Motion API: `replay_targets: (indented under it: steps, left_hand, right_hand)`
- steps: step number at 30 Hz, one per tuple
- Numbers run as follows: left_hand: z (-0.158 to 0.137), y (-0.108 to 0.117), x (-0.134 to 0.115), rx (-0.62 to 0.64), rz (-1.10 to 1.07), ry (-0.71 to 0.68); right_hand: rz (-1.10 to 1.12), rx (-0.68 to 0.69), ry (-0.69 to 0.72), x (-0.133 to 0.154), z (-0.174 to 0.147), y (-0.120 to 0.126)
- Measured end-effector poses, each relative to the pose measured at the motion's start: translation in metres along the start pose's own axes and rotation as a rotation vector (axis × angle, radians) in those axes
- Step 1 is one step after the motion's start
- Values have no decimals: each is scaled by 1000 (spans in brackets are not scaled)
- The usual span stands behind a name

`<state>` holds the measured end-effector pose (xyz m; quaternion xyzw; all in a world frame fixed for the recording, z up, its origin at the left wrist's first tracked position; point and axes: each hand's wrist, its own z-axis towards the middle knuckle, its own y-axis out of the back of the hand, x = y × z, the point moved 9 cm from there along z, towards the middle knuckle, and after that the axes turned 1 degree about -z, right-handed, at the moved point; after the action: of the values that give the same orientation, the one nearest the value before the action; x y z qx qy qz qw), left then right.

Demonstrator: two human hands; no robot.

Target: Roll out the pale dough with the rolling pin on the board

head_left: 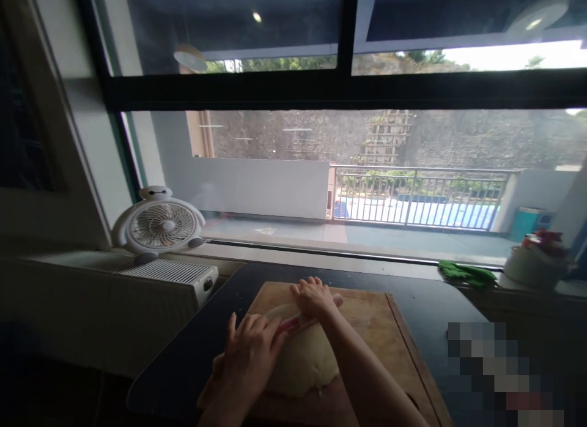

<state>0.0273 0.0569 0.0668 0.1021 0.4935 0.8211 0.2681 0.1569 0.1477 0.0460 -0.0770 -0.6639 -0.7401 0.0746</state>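
Note:
A wide sheet of pale dough [305,361] lies on a wooden board [367,320] in front of me. Across the dough runs a rolling pin [290,325], slanting up to the right, its reddish middle showing between my hands. My left hand [250,347] is over the pin's near left end, fingers bent around it and hiding that end. Farther forward, my right hand [314,297] grips the other part of the pin, whose rounded tip sticks out beside the fingers. My right forearm crosses over the dough's right edge.
The board rests on a dark table [183,347] below a large window. A white figure-shaped fan [167,225] stands on a slatted unit [169,271] at left. On the right sill are a green cloth [465,273] and a pale container [534,265]. A blurred patch covers the lower right.

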Motion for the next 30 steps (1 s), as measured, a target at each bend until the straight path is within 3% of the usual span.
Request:
replay_targets:
  steps: [2,4,10,13,16,21,24,27,30]
  left_hand:
    - [1,-6,5,-6,21,7]
    - [-1,-13,7,-7,29,-13]
    - [-11,-20,5,11,-5,-79]
    - [-15,-16,3,29,-33,-109]
    - [-16,-14,3,31,-50,-124]
    - [-7,-8,8,-10,1,-99]
    - [0,-3,8,0,22,-79]
    - [1,1,6,11,29,-68]
    - [-3,3,0,4,20,-94]
  right_hand:
    - [39,-34,-34,-4,7,1]
    - [68,-62,-46,-10,-5,2]
    - [91,-228,71,-12,-117,1]
    - [68,-256,72,-9,-150,-4]
    - [74,-259,5,-10,-131,-1]
    - [128,-82,-108,-19,-31,-3]
    - [135,-71,-116,-17,15,-3]
    - [148,-97,-96,-13,25,0]
    - [154,-106,-58,-14,-3,4]
